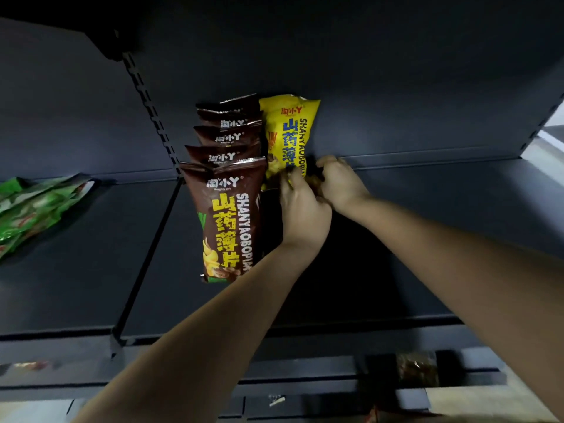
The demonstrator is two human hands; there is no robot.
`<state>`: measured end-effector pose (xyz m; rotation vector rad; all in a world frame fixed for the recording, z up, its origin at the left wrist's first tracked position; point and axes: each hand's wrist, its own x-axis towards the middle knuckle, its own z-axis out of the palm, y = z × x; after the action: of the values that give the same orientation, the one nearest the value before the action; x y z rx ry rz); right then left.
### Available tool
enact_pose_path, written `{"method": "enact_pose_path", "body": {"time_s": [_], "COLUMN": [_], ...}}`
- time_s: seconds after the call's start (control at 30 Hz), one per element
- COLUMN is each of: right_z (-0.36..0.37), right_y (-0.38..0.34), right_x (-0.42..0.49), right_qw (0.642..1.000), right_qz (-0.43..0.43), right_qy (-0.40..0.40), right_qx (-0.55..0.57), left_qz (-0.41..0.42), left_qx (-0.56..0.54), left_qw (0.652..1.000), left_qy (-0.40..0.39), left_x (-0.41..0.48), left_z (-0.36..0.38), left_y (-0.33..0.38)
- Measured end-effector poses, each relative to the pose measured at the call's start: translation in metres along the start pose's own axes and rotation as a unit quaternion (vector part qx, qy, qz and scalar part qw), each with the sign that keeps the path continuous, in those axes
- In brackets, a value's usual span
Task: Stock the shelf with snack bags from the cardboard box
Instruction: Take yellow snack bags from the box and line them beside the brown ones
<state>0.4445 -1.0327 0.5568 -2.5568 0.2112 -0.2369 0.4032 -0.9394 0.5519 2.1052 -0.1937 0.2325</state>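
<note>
On shelf (427, 209), five brown bags (229, 190)

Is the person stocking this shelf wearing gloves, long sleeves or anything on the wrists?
No. The left hand and right hand are bare, without gloves. The left forearm and right forearm are uncovered as far as the picture reaches, so no sleeve shows. No watch or bracelet shows on either wrist.

a shop, dark metal shelf (427, 215) with slotted uprights, identical branded snack bags (229, 215) lined front to back
</note>
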Motion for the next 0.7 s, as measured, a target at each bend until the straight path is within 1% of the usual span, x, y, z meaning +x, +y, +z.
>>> {"method": "enact_pose_path", "body": {"time_s": [0.17, 0.3, 0.47, 0.6, 0.67, 0.7], "right_z": [-0.025, -0.05, -0.074, -0.091, -0.103, -0.111], "right_y": [0.007, 0.014, 0.027, 0.041, 0.049, 0.053], "right_x": [-0.021, -0.045, -0.079, -0.115, -0.139, -0.153], "right_qw": [1.0, 1.0, 0.999, 0.996, 0.997, 0.997], "right_qz": [0.004, 0.012, 0.047, 0.077, 0.069, 0.052], "right_qy": [0.005, 0.005, 0.012, 0.034, 0.036, 0.036], "right_qx": [-0.02, -0.014, -0.001, -0.014, -0.03, -0.047], "left_qz": [0.009, 0.04, 0.072, 0.114, 0.151, 0.179], "left_qx": [-0.04, -0.03, -0.004, 0.007, 0.001, -0.004], "left_qw": [0.999, 0.997, 0.994, 0.985, 0.976, 0.969], "left_qy": [-0.033, -0.05, -0.086, -0.128, -0.155, -0.172], "left_x": [-0.014, -0.02, -0.036, -0.059, -0.075, -0.085], "left_z": [0.005, 0.001, -0.002, 0.001, 0.001, 0.002], "left_y": [0.018, 0.029, 0.04, 0.05, 0.055, 0.058]}}
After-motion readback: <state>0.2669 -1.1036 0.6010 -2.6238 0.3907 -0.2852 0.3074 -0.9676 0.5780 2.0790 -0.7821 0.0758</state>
